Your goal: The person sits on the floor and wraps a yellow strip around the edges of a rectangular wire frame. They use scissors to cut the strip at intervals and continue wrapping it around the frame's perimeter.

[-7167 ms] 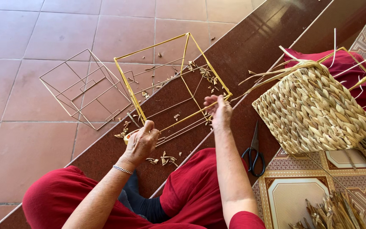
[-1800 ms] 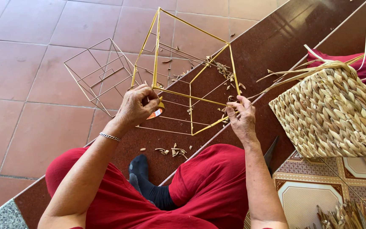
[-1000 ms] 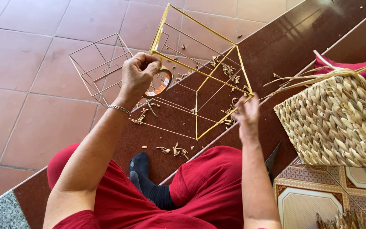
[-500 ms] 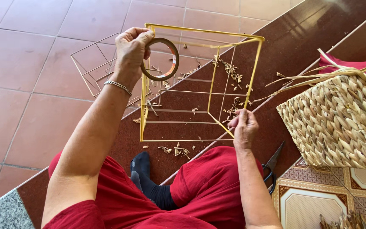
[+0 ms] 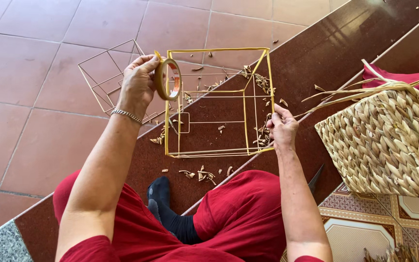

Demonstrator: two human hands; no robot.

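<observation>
My left hand (image 5: pixel 137 81) holds a roll of yellow tape (image 5: pixel 167 79) up against the top left corner of a box-shaped wire frame (image 5: pixel 217 102) wrapped in yellow tape. My right hand (image 5: pixel 282 128) grips the frame's right side near its lower corner and holds it upright over the dark red step. A metal bracelet sits on my left wrist. My legs in red trousers and a dark sock lie below the frame.
A bare wire frame (image 5: pixel 107 80) rests on the tiled floor behind the tape roll. A woven straw basket (image 5: pixel 389 140) with loose strands stands at the right, on red cloth (image 5: pixel 403 80). Straw scraps (image 5: pixel 202 173) litter the step. Scissors (image 5: pixel 314 178) lie partly hidden by my right arm.
The yellow frame has been lifted from the step, turned and stood upright. My left hand rose with the tape roll to its top left corner; my right hand shifted to its right side.
</observation>
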